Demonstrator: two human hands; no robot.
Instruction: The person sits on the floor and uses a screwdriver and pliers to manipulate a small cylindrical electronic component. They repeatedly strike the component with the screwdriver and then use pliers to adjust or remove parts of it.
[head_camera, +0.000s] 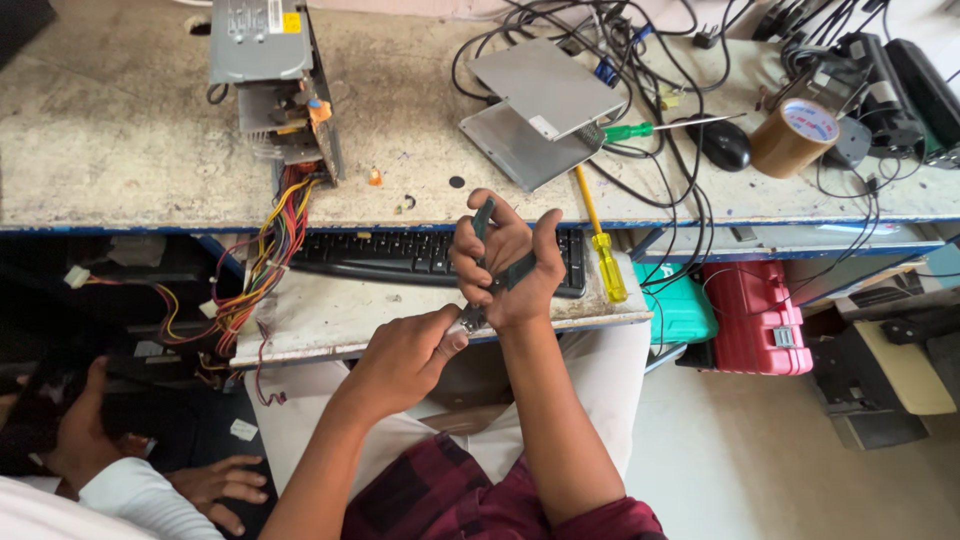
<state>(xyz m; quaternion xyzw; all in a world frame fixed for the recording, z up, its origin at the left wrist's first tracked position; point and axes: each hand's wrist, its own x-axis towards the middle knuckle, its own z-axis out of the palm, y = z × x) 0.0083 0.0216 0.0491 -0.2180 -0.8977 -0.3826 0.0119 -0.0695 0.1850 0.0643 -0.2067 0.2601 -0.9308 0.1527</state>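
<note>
Maroon sleeves at lower centre of frame. Right hand (505, 265) clamped on green memory modules (500, 270), centre frame, above keyboard (420, 255). Left hand (405, 355) pinched together on small metal tool (470, 320) at modules' lower end. Risk: tool slipping off into right palm, since work is unsupported in air. Yellow screwdriver (600, 250) overhangs tray edge; elbow knock could drop it.
</note>
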